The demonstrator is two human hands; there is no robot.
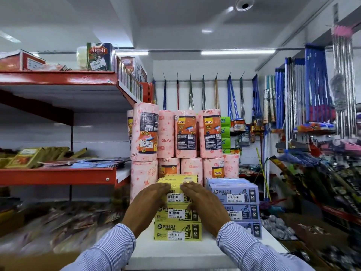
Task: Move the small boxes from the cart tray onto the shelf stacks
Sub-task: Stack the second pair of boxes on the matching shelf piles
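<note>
A stack of yellow Miracle boxes (177, 230) stands on the white shelf top (175, 251) in the middle. My left hand (148, 206) and my right hand (203, 206) press flat against the two sides of the top yellow box (176, 192), fingers laid over its top edge. A stack of purple Miracle boxes (234, 194) stands right next to it on the right. The cart tray is out of sight.
Pink Gala kitchen towel rolls (185, 133) are piled directly behind the box stacks. Red shelves (58, 176) with packets run along the left. Mops and brooms (312, 90) hang on the right wall, with cluttered goods below them.
</note>
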